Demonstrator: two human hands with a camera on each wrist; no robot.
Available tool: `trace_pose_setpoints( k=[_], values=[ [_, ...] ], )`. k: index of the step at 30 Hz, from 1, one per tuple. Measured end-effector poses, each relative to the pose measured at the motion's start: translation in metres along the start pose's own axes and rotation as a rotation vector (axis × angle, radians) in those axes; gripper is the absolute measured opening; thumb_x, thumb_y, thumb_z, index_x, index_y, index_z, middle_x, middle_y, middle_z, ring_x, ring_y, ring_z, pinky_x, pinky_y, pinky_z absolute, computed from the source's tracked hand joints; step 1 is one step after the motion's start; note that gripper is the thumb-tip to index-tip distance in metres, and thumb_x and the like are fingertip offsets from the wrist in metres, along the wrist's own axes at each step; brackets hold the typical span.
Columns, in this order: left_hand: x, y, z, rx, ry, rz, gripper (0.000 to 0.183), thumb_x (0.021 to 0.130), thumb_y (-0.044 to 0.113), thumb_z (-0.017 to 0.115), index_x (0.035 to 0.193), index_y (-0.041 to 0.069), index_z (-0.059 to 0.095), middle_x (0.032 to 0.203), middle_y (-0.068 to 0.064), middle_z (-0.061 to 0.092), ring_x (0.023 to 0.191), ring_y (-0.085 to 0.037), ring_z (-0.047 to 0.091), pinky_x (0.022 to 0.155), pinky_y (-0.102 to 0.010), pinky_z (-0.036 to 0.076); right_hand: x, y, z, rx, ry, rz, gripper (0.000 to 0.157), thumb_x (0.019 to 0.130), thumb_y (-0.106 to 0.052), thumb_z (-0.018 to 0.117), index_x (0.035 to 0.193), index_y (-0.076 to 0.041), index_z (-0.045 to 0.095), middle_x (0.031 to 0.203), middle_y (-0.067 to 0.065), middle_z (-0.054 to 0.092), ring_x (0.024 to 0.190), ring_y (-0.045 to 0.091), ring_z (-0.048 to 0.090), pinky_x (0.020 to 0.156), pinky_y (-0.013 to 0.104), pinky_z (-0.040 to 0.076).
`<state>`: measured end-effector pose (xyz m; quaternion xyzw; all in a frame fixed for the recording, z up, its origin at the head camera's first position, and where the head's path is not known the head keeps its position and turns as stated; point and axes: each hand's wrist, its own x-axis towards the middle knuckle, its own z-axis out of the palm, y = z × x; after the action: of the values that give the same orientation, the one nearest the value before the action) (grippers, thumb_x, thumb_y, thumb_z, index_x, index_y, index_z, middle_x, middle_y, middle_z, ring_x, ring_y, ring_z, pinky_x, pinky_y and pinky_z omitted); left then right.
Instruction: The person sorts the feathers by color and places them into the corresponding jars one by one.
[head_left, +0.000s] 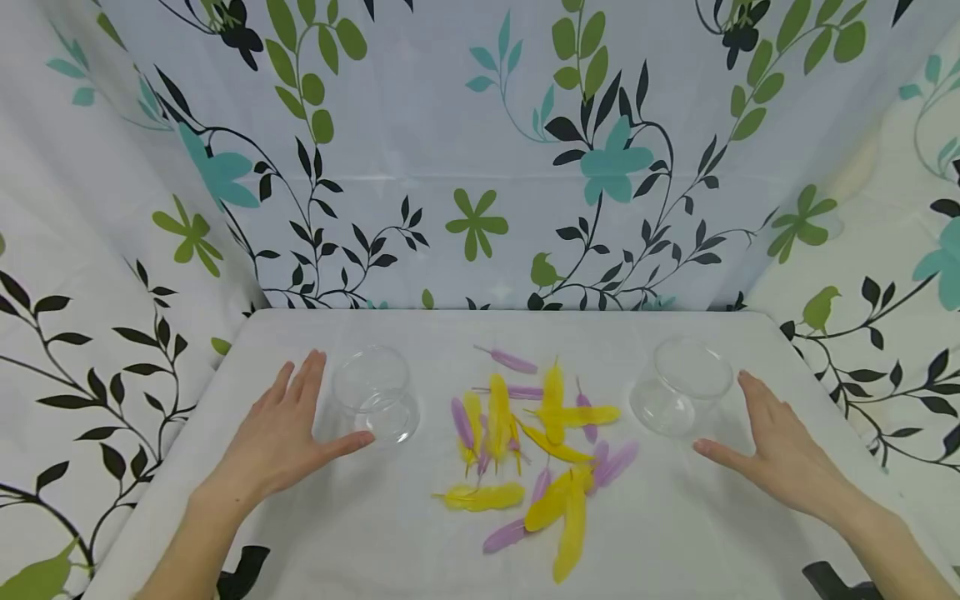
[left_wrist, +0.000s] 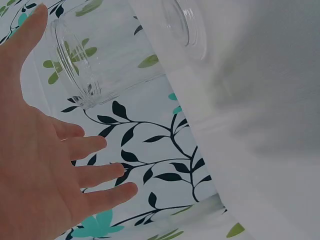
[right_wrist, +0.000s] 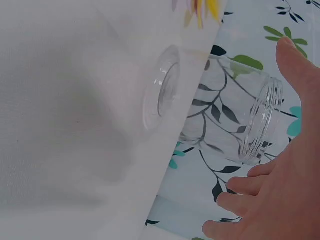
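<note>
Two clear glass jars without lids stand upright on a white table. The left jar (head_left: 375,392) has my left hand (head_left: 288,425) beside it, fingers straight and thumb spread toward the jar's front. By the right jar (head_left: 678,387), my right hand (head_left: 787,454) is spread the same way on its outer side. In both wrist views the fingers and thumb are apart, with nothing held between them. Yellow feathers (head_left: 483,497) and purple feathers (head_left: 617,463) lie in a loose, overlapping scatter between the jars.
The white table (head_left: 360,533) ends at a straight back edge. A patterned curtain (head_left: 420,125) with leaves, flowers and birds hangs behind it and at both sides. Dark straps (head_left: 243,571) show near the wrists at the lower edge.
</note>
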<state>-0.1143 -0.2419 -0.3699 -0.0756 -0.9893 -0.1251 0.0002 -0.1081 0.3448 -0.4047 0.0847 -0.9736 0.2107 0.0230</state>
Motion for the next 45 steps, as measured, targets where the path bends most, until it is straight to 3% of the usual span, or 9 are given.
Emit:
trace_pose_setpoints(
  k=[7, 11, 14, 20, 24, 30, 36, 40, 45],
  values=[
    [-0.004, 0.003, 0.012, -0.102, -0.017, -0.036, 0.128, 0.076, 0.085, 0.056, 0.160, 0.006, -0.001, 0.162, -0.028, 0.020, 0.147, -0.050, 0.021, 0.108, -0.074, 0.026, 0.001, -0.007, 0.000, 0.010, -0.020, 0.038, 0.116, 0.087, -0.052, 0.072, 0.157, 0.004, -0.002, 0.157, 0.040, 0.012, 0.139, 0.062, 0.020, 0.105, 0.077, 0.020],
    [-0.003, 0.006, 0.018, -0.176, -0.009, -0.061, 0.128, 0.076, 0.084, 0.058, 0.161, 0.010, -0.003, 0.161, -0.028, 0.022, 0.144, -0.049, 0.027, 0.106, -0.072, 0.031, -0.002, -0.017, -0.001, 0.026, -0.044, 0.072, 0.117, 0.089, -0.054, 0.069, 0.157, 0.002, -0.009, 0.159, 0.038, 0.004, 0.141, 0.062, 0.015, 0.102, 0.079, 0.022],
    [0.000, 0.008, 0.020, -0.238, 0.004, -0.083, 0.127, 0.076, 0.082, 0.060, 0.161, 0.014, -0.007, 0.163, -0.024, 0.021, 0.143, -0.049, 0.030, 0.105, -0.071, 0.033, -0.006, -0.027, -0.003, 0.026, -0.014, 0.055, 0.117, 0.089, -0.053, 0.070, 0.157, 0.001, -0.008, 0.161, 0.036, 0.003, 0.142, 0.061, 0.015, 0.103, 0.078, 0.021],
    [0.009, 0.018, 0.026, -0.382, 0.037, -0.111, 0.131, 0.073, 0.075, 0.070, 0.160, 0.018, -0.009, 0.165, -0.019, 0.017, 0.142, -0.048, 0.033, 0.103, -0.072, 0.037, -0.007, -0.054, -0.002, -0.020, 0.155, -0.093, 0.104, 0.084, -0.045, 0.078, 0.154, 0.006, 0.020, 0.160, 0.031, 0.018, 0.137, 0.058, 0.026, 0.107, 0.075, 0.021],
    [0.017, 0.025, 0.032, -0.439, 0.078, -0.129, 0.132, 0.070, 0.073, 0.074, 0.161, 0.018, -0.005, 0.163, -0.019, 0.020, 0.142, -0.045, 0.035, 0.101, -0.071, 0.039, -0.004, -0.076, 0.000, -0.027, 0.228, -0.171, 0.090, 0.080, -0.037, 0.083, 0.146, 0.002, 0.037, 0.157, 0.026, 0.029, 0.134, 0.054, 0.032, 0.108, 0.074, 0.024],
    [0.023, 0.033, 0.039, -0.474, 0.122, -0.192, 0.130, 0.071, 0.066, 0.079, 0.161, 0.017, -0.002, 0.157, -0.022, 0.025, 0.141, -0.044, 0.037, 0.101, -0.069, 0.040, 0.002, -0.107, 0.005, -0.030, 0.250, -0.257, 0.077, 0.078, -0.032, 0.085, 0.141, -0.006, 0.048, 0.151, 0.021, 0.040, 0.135, 0.046, 0.037, 0.112, 0.073, 0.020],
    [0.027, 0.037, 0.044, -0.487, 0.166, -0.193, 0.122, 0.075, 0.053, 0.083, 0.160, 0.014, 0.005, 0.154, -0.021, 0.030, 0.139, -0.041, 0.039, 0.103, -0.067, 0.041, 0.015, -0.130, 0.006, -0.012, 0.267, -0.303, 0.064, 0.081, -0.028, 0.083, 0.134, -0.005, 0.055, 0.145, 0.020, 0.049, 0.132, 0.043, 0.043, 0.113, 0.073, 0.014],
    [0.029, 0.042, 0.045, -0.511, 0.161, -0.196, 0.119, 0.076, 0.049, 0.083, 0.160, 0.013, 0.007, 0.154, -0.020, 0.031, 0.140, -0.041, 0.039, 0.105, -0.066, 0.039, 0.022, -0.142, 0.009, -0.022, 0.286, -0.330, 0.053, 0.080, -0.024, 0.084, 0.125, -0.005, 0.062, 0.131, 0.017, 0.059, 0.122, 0.040, 0.052, 0.111, 0.073, 0.021],
    [0.029, 0.045, 0.044, -0.547, 0.145, -0.212, 0.119, 0.077, 0.049, 0.083, 0.160, 0.014, 0.006, 0.157, -0.018, 0.028, 0.143, -0.039, 0.036, 0.108, -0.066, 0.037, 0.033, -0.153, 0.014, -0.035, 0.256, -0.309, 0.038, 0.081, -0.022, 0.083, 0.114, -0.009, 0.070, 0.110, 0.010, 0.066, 0.107, 0.034, 0.056, 0.104, 0.063, 0.032]
  ],
)
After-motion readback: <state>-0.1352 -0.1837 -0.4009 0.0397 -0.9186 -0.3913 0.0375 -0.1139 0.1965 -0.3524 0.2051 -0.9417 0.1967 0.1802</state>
